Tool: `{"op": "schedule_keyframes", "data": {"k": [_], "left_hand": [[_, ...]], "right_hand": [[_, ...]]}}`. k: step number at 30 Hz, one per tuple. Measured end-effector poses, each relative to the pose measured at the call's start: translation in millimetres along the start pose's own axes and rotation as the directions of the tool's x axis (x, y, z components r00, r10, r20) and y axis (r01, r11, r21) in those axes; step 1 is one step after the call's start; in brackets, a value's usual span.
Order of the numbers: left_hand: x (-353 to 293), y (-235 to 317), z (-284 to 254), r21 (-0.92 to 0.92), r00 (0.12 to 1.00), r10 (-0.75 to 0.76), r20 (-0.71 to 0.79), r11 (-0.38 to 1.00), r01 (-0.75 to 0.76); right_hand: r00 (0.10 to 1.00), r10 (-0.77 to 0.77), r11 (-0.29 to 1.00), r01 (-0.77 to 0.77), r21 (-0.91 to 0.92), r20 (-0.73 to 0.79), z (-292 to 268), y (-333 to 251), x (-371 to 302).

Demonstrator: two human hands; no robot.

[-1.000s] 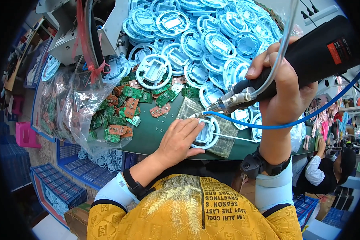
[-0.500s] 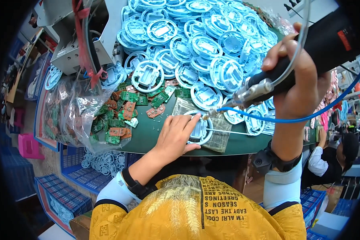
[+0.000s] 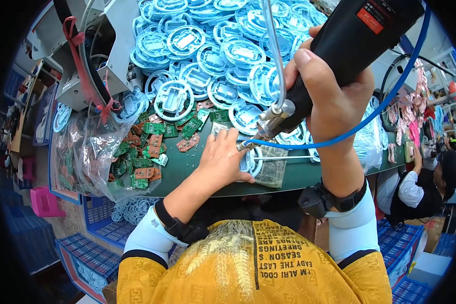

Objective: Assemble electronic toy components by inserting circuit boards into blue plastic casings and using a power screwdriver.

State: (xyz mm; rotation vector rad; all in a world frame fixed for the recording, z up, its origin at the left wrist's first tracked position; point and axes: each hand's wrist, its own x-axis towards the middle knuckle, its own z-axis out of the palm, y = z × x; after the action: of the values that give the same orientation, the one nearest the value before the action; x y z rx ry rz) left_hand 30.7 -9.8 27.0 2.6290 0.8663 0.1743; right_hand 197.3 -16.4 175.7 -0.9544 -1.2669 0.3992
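My right hand (image 3: 334,91) is wrapped round a black electric screwdriver (image 3: 362,38) with a metal nose and a blue hose. The screwdriver slants down to the left, its tip beside my left fingertips. Under that tip lies a light-blue round plastic part (image 3: 257,161) with an open ring rim, resting on a worn, tape-wrapped pad (image 3: 273,169). My left hand (image 3: 220,159) holds the part down, thumb at its near edge and fingers over its left side. Fingers and screwdriver hide much of the part, and whether the tip touches a screw cannot be made out.
A large heap of light-blue ring parts (image 3: 243,53) covers the far table. Green and brown circuit boards (image 3: 154,144) spill from a clear plastic bag (image 3: 88,157) at left, near a grey metal machine (image 3: 99,66). Blue crates (image 3: 104,223) stand below. Another person (image 3: 430,187) works at far right.
My right hand and the screwdriver have swung left, and the tip has shifted slightly left over the part. My left hand stays on the part. The whole view has shifted a little.
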Motion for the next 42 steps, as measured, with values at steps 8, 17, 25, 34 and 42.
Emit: {"op": "schedule_keyframes", "data": {"k": [8, 17, 25, 34, 42], "left_hand": [[-4.3, -0.6, 3.9, 0.019, 0.998, 0.028, -0.059, 0.999, -0.027], [-6.2, 1.0, 10.2, -0.006, 0.981, 0.005, -0.192, 1.0, -0.007], [-9.9, -1.5, 17.6, -0.104, 0.977, -0.021, -0.21, 0.995, -0.001], [-11.9, 0.1, 22.0, -0.094, 0.976, -0.028, -0.215, 0.996, 0.007], [-10.9, -1.7, 23.4, -0.102, 0.984, -0.019, -0.178, 0.995, 0.001]], "right_hand": [[0.999, 0.053, 0.998, -0.053, 0.045, 0.007, 0.2, 0.8, -9.7], [0.996, 0.063, 0.998, -0.062, 0.005, -0.06, -8.8, -48.1, -10.4], [0.999, 0.035, 0.999, -0.035, 0.021, -0.009, -3.2, -26.8, -18.4], [0.992, 0.105, 0.985, -0.094, 0.141, -0.068, -6.8, -17.4, -27.8], [0.997, 0.039, 0.999, -0.041, 0.029, 0.071, -3.2, -22.4, -22.8]]}}
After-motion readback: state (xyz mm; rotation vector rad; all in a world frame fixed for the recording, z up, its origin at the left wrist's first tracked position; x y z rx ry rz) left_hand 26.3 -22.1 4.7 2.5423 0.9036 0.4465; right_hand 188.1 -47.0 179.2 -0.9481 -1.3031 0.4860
